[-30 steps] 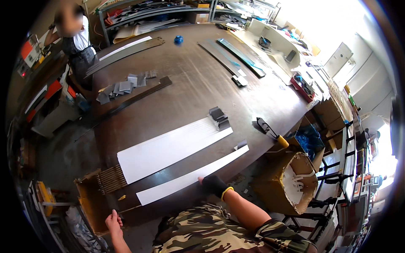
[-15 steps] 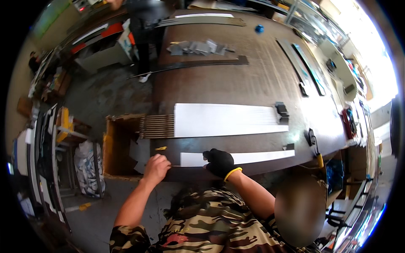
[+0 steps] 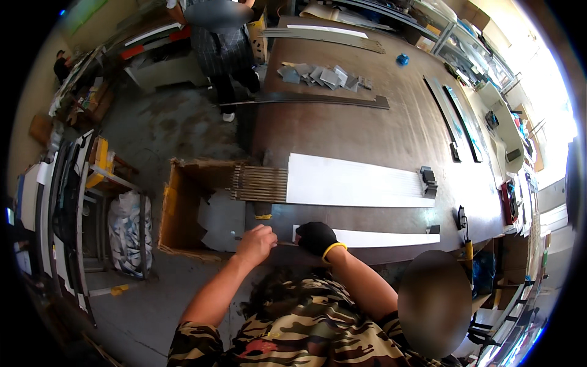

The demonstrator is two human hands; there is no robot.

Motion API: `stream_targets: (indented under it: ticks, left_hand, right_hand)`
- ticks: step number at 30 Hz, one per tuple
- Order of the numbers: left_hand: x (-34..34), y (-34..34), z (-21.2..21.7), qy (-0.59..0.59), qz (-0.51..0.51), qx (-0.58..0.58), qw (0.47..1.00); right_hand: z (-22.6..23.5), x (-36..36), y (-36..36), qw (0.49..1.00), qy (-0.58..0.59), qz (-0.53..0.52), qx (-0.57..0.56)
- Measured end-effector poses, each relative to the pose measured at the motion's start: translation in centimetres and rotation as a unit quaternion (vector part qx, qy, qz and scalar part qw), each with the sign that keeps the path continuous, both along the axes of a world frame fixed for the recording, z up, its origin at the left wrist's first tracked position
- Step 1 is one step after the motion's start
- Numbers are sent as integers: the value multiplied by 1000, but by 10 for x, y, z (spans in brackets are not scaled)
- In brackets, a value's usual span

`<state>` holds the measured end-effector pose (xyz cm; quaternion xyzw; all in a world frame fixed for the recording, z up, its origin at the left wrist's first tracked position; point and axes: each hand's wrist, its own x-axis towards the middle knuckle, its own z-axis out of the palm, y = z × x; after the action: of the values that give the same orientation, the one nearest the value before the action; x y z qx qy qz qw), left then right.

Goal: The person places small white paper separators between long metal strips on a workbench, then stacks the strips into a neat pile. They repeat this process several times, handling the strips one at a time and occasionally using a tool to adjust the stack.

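Observation:
A long narrow white-faced strip (image 3: 391,238) lies along the near edge of the brown table, with a small dark piece (image 3: 434,230) at its right end. My right hand (image 3: 316,237), in a black glove with a yellow cuff, is closed over the strip near the left end of its white face. My bare left hand (image 3: 257,243) pinches at the strip's thin bare end, its fingertips partly hidden. Just beyond them are several white-faced strips (image 3: 354,180) side by side, with brownish bare ends (image 3: 260,183) on the left and dark clips (image 3: 428,178) on the right.
An open cardboard box (image 3: 177,208) stands left of the table (image 3: 342,131). Beyond the strips lie grey metal plates (image 3: 324,76) and a long dark bar (image 3: 318,100). A yellow-handled tool (image 3: 467,235) rests at the right edge. Another person (image 3: 223,55) stands at the far left.
My right hand has slid left along the strip, closer to my left hand. My left hand stays at the strip's bare end. The whole view has shifted, so the table appears further right.

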<state>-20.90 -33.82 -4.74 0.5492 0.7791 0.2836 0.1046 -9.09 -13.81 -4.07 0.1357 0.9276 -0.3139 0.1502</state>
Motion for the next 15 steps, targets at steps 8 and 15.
stream_targets:
  ticks: [8, 15]
  left_hand:
    - [-4, -5, -5, -2, -19, -16, 1000]
    - [2, -4, -6, -10, -13, -26, 1000]
  right_hand:
    - [-2, 0, -15, 999, 22, 1, 33]
    - [-6, 4, -13, 997, 15, -70, 28]
